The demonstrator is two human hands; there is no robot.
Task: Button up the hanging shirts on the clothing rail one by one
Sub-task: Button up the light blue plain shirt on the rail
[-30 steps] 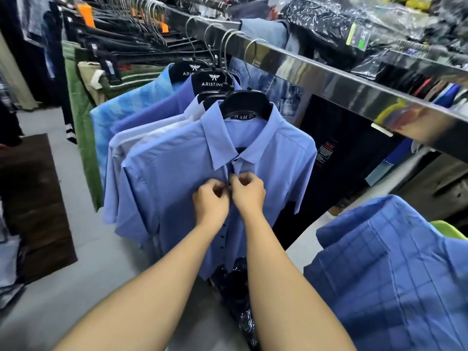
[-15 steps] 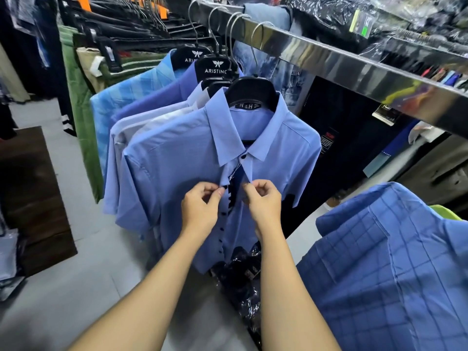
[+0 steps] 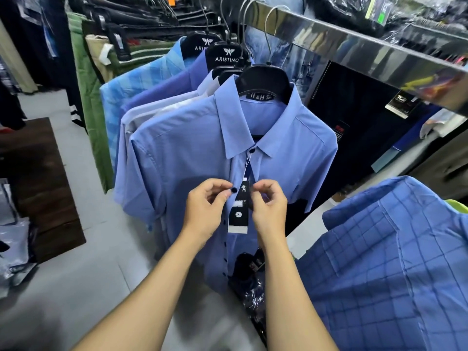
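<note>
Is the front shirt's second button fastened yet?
No, the left hand pinches the shirt edge bearing the button, apart from the edge in the right hand, with the hang tag between.

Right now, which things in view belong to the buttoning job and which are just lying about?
Job: front blue shirt, pinched at its open front by left hand and right hand; its dark button; the shirts hung behind it; clothing rail.
Lying about: blue checked shirt; green garments; brown mat; plastic-wrapped packs on the floor.
</note>
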